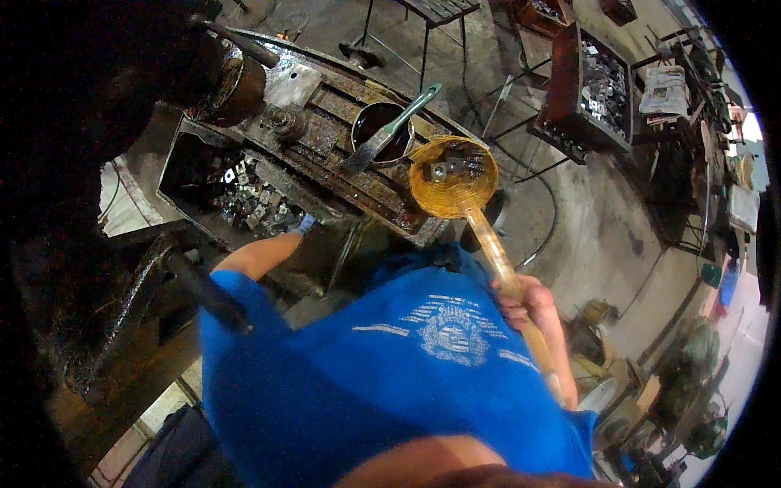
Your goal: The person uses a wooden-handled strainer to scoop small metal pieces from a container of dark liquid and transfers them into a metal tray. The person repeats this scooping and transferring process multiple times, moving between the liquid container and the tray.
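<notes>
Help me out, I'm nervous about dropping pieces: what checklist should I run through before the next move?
1. Right hand closed around the pale wooden handle of the round yellow woven scoop: ok.
2. Small grey metal pieces inside the scoop: ok, a few lie there.
3. Gloved left hand firmly holding something: cannot tell; it is small and blurred.
4. Dark rectangular metal box near that hand supplied with loose metal pieces: ok.
5. Green-handled brush off the round metal pot: not ok, it lies across the top.
</notes>
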A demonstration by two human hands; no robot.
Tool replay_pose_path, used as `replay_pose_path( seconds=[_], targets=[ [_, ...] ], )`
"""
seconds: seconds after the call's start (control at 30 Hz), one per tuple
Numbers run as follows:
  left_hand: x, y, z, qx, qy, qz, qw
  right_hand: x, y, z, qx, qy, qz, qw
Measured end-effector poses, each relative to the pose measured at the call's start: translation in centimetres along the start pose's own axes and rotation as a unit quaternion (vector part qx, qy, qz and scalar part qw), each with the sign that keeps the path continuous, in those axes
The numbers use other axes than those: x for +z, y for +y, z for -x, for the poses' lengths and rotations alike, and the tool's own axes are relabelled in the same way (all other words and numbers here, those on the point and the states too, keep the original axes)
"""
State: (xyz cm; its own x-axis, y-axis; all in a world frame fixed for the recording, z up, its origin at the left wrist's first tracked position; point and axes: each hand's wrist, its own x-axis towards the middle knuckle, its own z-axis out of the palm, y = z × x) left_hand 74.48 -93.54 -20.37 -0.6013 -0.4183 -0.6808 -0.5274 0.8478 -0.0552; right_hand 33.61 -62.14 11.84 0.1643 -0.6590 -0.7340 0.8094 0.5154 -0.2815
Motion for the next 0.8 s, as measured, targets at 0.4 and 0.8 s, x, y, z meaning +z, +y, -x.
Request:
replay_pose_path(
  seconds=[0.4, 0.8],
  targets=[
    [-1.1, -1.7, -0.5, 0.01, 0.001, -0.028, 1.0, 0.6, -0.3, 0.5, -0.002, 0.001, -0.01, 1.0],
    [-1.4, -1.4, -1.0, 0.038, -0.008, -0.061, 0.997, 0.5, 0.3, 0.2, -0.01, 0.019, -0.018, 1.0]
  ],
)
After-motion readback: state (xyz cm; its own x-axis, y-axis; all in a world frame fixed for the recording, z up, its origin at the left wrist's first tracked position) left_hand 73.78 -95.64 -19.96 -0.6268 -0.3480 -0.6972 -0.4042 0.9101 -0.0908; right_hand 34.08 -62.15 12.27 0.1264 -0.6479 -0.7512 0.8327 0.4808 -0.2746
